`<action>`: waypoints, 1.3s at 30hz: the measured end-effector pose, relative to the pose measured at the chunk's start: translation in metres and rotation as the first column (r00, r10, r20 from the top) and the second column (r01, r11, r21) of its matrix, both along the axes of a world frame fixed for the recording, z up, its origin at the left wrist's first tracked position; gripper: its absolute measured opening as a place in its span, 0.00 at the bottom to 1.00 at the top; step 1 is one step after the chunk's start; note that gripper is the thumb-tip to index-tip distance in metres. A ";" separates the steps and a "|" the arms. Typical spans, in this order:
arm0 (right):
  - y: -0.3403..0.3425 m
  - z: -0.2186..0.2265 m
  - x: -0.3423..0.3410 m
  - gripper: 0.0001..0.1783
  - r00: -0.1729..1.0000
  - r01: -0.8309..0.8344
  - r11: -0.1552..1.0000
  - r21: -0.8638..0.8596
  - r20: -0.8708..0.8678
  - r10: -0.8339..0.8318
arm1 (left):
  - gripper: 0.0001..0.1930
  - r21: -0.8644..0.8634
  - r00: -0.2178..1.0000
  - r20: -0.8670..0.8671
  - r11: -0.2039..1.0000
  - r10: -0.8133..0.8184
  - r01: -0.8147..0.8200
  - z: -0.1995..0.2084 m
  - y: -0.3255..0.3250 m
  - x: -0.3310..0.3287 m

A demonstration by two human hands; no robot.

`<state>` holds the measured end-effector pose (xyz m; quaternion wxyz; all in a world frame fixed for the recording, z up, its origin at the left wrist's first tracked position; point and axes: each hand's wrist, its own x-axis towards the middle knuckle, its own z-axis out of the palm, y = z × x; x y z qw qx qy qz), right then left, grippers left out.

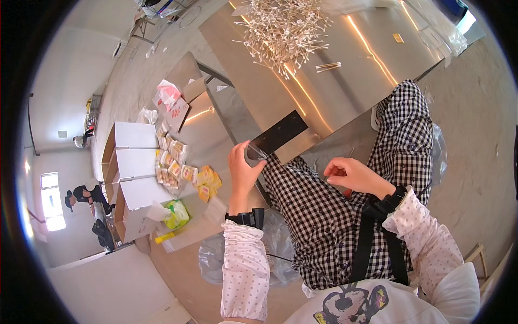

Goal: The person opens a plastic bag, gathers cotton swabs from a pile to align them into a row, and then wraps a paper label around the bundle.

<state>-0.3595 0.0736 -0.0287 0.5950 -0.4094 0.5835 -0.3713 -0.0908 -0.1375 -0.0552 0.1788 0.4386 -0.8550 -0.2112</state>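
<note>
My left hand (244, 166) pinches a small clear plastic bag (256, 153) between thumb and fingers, just off the near edge of the work table; whether anything sits inside it, I cannot tell. My right hand (352, 175) is over my checked trousers (329, 232), its fingers curled in toward the palm — I cannot tell from here whether they close on anything.

Beyond the bag, a flat black panel (281, 133) lies at the corner of the shiny metal table (340, 100). Farther up the same table, a few cotton swabs (328, 67) lie side by side, and past them rises a big loose heap of swabs (286, 32). A small yellow card (398, 38) lies to the right of the heap; its print is too small to read.

On the side table (208, 121) to my left, a green packet (177, 214) and some yellow packets (208, 183) lie near clear packs of swabs (174, 156), which bear yellow labels too tiny to make out. Just beside them stand cardboard boxes with white flaps (143, 162) spread, their insides hidden from me. Farther along, a carton (177, 114) carries red lettering, with a pink-and-white bag (169, 94) on it. Well off in the background, I see a person in dark clothes (89, 195).
</note>
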 end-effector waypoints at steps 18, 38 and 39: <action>-0.008 -0.013 -0.001 0.15 0.999 -0.005 1.000 0.027 -0.031 0.006 | 0.42 -0.012 0.965 0.257 0.998 -0.052 0.057 0.014 0.000 -0.021; -0.011 -0.011 0.000 0.14 0.997 0.009 1.000 -0.025 -0.075 -0.010 | 0.45 -0.019 0.963 0.211 0.985 -0.165 0.173 0.036 0.004 -0.065; -0.011 -0.014 0.000 0.14 0.997 0.006 0.999 -0.042 -0.081 -0.009 | 0.45 -0.021 0.963 0.211 0.984 -0.166 0.174 0.034 0.003 -0.068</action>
